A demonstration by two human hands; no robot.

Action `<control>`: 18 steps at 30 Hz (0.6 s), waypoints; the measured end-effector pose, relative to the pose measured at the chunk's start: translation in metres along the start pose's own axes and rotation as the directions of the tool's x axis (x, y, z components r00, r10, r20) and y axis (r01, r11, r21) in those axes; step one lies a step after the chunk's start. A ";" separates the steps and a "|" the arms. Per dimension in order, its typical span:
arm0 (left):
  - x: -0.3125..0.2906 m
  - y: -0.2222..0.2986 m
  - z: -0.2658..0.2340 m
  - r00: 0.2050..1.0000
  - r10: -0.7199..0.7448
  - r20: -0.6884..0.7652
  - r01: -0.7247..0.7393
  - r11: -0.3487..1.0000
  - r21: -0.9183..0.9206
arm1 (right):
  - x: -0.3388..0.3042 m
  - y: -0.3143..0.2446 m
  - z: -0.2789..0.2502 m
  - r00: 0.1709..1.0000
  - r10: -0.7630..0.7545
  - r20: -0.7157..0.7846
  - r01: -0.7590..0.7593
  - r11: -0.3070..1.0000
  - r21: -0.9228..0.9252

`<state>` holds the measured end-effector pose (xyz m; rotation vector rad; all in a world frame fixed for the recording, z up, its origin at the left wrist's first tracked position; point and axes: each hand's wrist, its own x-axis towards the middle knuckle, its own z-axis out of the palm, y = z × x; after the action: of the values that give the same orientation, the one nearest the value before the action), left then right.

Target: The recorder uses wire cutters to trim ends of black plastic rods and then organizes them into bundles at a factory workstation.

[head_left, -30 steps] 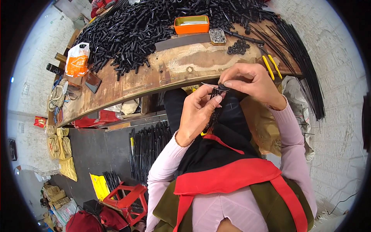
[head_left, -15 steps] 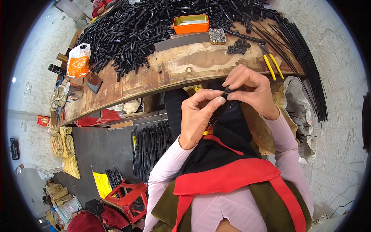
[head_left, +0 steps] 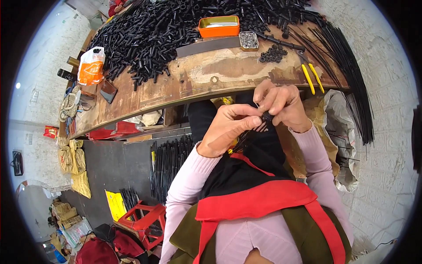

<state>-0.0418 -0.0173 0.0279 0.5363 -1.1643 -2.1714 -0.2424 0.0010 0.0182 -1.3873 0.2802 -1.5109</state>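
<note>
Over my lap, just off the table's near edge, both hands meet at a small black piece [head_left: 267, 116]. My left hand [head_left: 224, 131] pinches it from the left between thumb and fingers. My right hand [head_left: 282, 108] closes on the same piece from the right, its fingers curled. Thin black rods [head_left: 241, 141] run down beneath my left hand toward my lap; whether they join the piece is hidden by the fingers. The piece's exact kind is too small and covered to tell.
A wooden table [head_left: 193, 79] bears a heap of black tubes [head_left: 145, 53], an orange tin [head_left: 218, 31], a dish of small metal bits [head_left: 249, 40], black rings [head_left: 273, 53], yellow-handled pliers [head_left: 309, 79] and long black rods [head_left: 351, 83]. A red stool [head_left: 147, 222] stands at lower left.
My right hand has turned and curled its fingers further round the black piece. My left hand has shifted slightly, and the piece now sits a little lower and further right.
</note>
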 end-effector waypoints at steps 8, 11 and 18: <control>-0.009 0.001 0.025 0.738 0.649 -0.182 -0.323 0.577 0.750 | 0.021 -0.003 0.045 0.937 -0.085 -0.338 -0.118 0.835 -0.538; -0.019 0.016 0.001 0.843 0.464 -0.273 -0.235 0.774 0.588 | 0.026 0.004 0.073 0.926 -0.071 -0.370 -0.071 0.932 -0.355; -0.021 0.045 -0.010 0.822 0.512 -0.248 -0.390 0.825 0.410 | -0.010 0.044 0.049 0.810 0.520 -0.270 -0.565 0.815 -0.126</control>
<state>-0.0061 -0.0284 0.0615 0.6744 -1.3139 -1.3983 -0.1806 0.0102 -0.0053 -1.1460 0.9206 -1.1636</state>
